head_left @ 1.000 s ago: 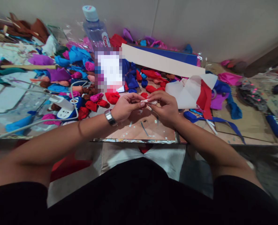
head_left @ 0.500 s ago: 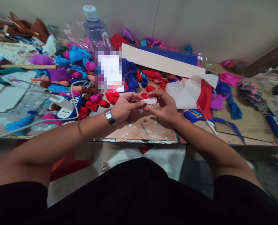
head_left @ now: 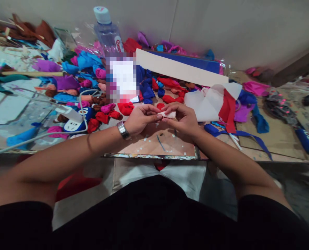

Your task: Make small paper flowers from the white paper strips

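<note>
**Small pale piece pinched between 2 hands above the worktable**

The left hand (head_left: pixel 140 119) and the right hand (head_left: pixel 186 118) meet over the bare front part of the worktable (head_left: pixel 146 147), fingers curled in and thumbs bent, holding a small pale piece (head_left: pixel 171 114) between their fingertips. The left pinches its near end; the right has its fingers over the top and its thumb below.

The piece looks light, soft and easily creased, like thin cloth or paper, so a gentle fingertip grip at its 2 ends should suit it. It seems unlikely to slip, though hard pulling might tear or distort it.

The fingers cover much of its outline, so its full shape, and whether anything sits inside it, cannot be made out. Beyond the left hand, a pixelated block (head_left: pixel 123 78) masks most of some bright object. The translucent sheet (head_left: pixel 200 106) beside the right hand lies partly under a red strip (head_left: pixel 227 109). The blue-and-white item (head_left: pixel 307 140) at far right is cut off by the frame.
</note>
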Available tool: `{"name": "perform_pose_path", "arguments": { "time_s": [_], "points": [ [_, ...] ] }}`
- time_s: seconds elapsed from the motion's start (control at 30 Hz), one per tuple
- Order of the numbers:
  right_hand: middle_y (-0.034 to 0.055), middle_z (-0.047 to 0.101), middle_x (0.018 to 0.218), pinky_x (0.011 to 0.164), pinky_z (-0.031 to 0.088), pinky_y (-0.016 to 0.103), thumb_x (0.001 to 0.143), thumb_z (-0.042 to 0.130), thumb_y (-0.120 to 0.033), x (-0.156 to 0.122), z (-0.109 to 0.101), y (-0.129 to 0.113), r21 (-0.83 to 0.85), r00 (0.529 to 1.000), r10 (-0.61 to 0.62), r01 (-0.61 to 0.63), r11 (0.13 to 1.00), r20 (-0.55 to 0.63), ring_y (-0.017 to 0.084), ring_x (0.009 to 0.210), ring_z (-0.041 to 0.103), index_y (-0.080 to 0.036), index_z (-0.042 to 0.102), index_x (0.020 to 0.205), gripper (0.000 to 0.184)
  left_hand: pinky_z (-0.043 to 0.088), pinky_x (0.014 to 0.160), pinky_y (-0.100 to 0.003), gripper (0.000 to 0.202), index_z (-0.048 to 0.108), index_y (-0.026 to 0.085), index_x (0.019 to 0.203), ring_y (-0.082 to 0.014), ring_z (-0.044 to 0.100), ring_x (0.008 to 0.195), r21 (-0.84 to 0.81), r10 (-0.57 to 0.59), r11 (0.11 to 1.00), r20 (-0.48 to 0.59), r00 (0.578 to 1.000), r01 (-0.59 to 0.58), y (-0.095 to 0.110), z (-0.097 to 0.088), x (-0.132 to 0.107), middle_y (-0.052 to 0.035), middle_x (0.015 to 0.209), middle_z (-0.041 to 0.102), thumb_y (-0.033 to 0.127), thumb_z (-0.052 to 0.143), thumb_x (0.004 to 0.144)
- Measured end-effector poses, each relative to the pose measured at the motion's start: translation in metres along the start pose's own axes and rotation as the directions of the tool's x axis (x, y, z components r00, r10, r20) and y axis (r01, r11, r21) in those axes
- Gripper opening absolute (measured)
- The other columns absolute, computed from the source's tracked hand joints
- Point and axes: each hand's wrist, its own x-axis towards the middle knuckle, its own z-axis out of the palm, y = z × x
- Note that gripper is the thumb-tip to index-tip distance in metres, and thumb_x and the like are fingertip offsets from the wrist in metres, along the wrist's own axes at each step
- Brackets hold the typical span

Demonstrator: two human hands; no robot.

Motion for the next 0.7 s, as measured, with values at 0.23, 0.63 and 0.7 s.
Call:
{"name": "perform_pose_path", "arguments": {
  "time_s": [0.23,0.63,0.7],
  "points": [
    [0.0026,0.079,0.1,0.09,0.06,0.038,0.084,0.089,-0.043,-0.0009,0.0018,0.0028,0.041,0.999,0.018,-0.016,0.999,-0.039,0.021,0.096,0.074,-0.025,0.075,0.095,0.026,0.061,0.068,-0.026,0.041,0.077,0.015,0.093,-0.0151,0.076,0.072,0.033,0.02,0.999,-0.014,1.0,-0.019,0.001,0.0006,0.0,-0.0061,0.083,0.08,0.039,0.099,0.069],
    [0.0025,0.078,0.097,0.086,0.059,0.034,0.083,0.09,-0.044,-0.0001,0.0025,-0.0007,0.043,0.995,0.044,-0.04,0.998,-0.086,0.019,0.093,0.073,-0.023,0.075,0.093,0.027,0.062,0.067,-0.023,0.042,0.074,0.014,0.092,-0.0143,0.077,0.071,-0.029,0.035,0.999,-0.006,0.999,-0.035,0.0035,0.0027,-0.001,-0.0068,0.086,0.082,0.037,0.099,0.07],
    [0.0025,0.078,0.096,0.086,0.059,0.033,0.083,0.09,-0.042,0.0002,0.0022,-0.0022,0.051,0.995,0.042,-0.038,0.998,-0.094,0.019,0.094,0.073,-0.024,0.075,0.093,0.026,0.061,0.067,-0.022,0.041,0.072,0.013,0.091,-0.0137,0.077,0.07,-0.033,0.034,0.999,-0.01,0.999,-0.034,0.003,0.0024,-0.0009,-0.0061,0.084,0.081,0.038,0.099,0.07]
  ]
}}
